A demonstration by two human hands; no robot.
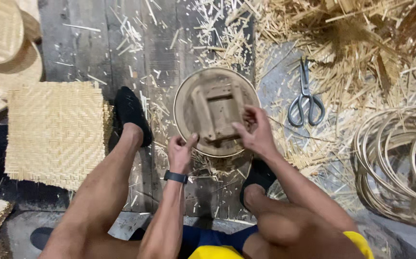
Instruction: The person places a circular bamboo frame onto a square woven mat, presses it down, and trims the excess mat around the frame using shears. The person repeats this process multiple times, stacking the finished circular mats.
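Mat stack: square woven bamboo mats point(54, 132) lie at our nine o'clock, within reach.
Left hand: our left hand point(181, 152) pinches the round wooden mould point(216, 111) at its seven o'clock edge, steadying it.
Mould: it sits on the floor between our feet.
Right hand: our right hand point(255, 132) clamps its four o'clock side.
Scissors point(306, 98): parked at three o'clock.
Hoops: bamboo rings point(400, 158) piled farther right.

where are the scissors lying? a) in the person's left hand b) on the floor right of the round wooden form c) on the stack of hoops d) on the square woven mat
b: the scissors lie on the floor to the right of the round wooden form, which both hands grip.
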